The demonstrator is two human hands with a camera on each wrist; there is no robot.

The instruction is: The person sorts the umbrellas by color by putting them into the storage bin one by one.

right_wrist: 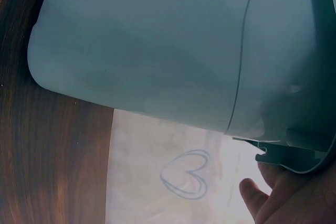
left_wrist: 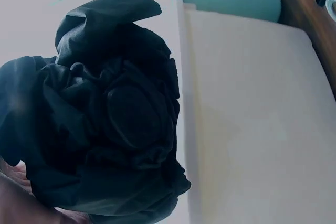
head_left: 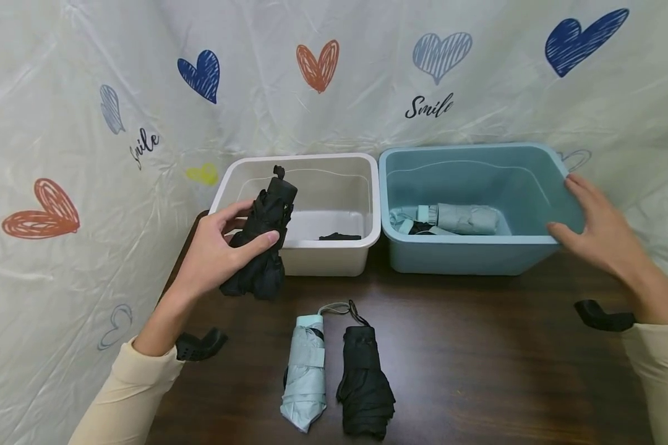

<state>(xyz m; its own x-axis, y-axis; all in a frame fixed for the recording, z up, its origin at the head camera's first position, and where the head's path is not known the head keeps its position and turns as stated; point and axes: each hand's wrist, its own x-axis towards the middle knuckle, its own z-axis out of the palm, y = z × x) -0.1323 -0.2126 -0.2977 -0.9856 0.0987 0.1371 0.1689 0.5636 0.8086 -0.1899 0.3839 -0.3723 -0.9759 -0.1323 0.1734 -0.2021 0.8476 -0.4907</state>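
My left hand (head_left: 217,247) grips a folded black umbrella (head_left: 264,225), thumb across its near side, over the left front of the white bin (head_left: 328,262). In the left wrist view the bunched black fabric fills much of the picture. At the right end of the blue bin (head_left: 456,256), my right hand (head_left: 603,232) holds the rim, thumb near the front corner and fingers along the side. Two folded umbrellas lie on the table in front, one light blue (head_left: 305,371) and one black (head_left: 365,383), their wrist loops meeting at the top.
Inside the blue bin lies a light blue umbrella (head_left: 467,219) with other folded pieces beside it. A black item (head_left: 339,237) shows low in the white bin. Both bins stand side by side on the dark wooden table (head_left: 479,352), against a heart-printed sheet (head_left: 367,74).
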